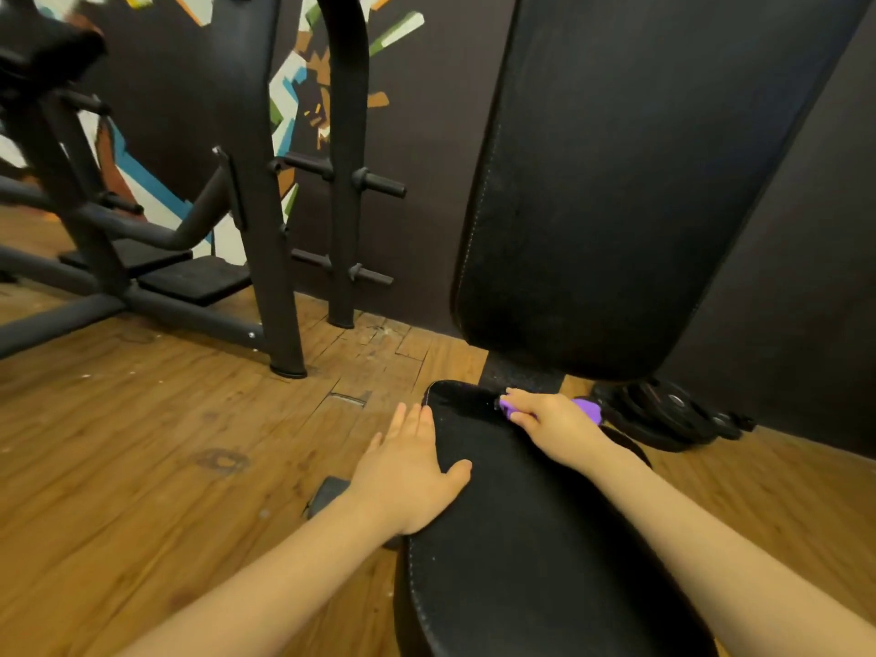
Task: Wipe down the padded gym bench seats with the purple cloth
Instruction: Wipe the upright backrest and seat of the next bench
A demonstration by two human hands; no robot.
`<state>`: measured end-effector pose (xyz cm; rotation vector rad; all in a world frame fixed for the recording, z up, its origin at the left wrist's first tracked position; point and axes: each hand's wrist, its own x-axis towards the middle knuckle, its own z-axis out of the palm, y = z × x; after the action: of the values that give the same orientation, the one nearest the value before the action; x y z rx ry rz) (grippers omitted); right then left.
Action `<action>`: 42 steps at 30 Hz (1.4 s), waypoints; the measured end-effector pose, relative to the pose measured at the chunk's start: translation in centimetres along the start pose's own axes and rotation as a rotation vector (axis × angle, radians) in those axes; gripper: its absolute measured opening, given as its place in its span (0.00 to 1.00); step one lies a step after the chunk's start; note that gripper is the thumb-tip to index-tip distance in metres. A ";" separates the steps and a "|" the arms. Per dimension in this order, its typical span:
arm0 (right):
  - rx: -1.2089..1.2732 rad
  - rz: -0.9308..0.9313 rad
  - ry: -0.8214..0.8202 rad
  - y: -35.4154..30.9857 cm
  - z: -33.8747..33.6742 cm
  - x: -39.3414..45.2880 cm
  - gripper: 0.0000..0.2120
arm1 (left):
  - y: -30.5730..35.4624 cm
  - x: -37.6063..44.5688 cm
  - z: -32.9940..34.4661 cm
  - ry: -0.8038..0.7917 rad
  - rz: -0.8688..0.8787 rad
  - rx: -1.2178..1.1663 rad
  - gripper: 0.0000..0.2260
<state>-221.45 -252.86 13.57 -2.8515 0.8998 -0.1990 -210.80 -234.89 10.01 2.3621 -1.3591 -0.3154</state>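
Left hand flat on seat pad left edge, fingers straight, thumb on top, holding nothing. Right hand at seat's far end, fingers curled over purple cloth, cloth poking out both sides. Backrest upright behind.

A black padded bench seat with pale edge stitching runs lengthwise away from the camera, narrowing toward its far end, where a wet sheen marks the surface. Behind it a long black padded backrest rises steeply, tilted back. The purple cloth, bunched small, lies pressed on the seat's far right edge, mostly hidden, with purple showing at either side.
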 end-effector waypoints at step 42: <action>0.012 0.256 0.102 4.5 -0.4 -5.1 0.15 | -0.4 0.0 0.6 0.036 0.006 -0.134 0.45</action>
<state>-228.17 -253.62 12.77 -2.7017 1.2662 -0.3201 -210.72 -234.84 9.33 2.2433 -1.2871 -0.3491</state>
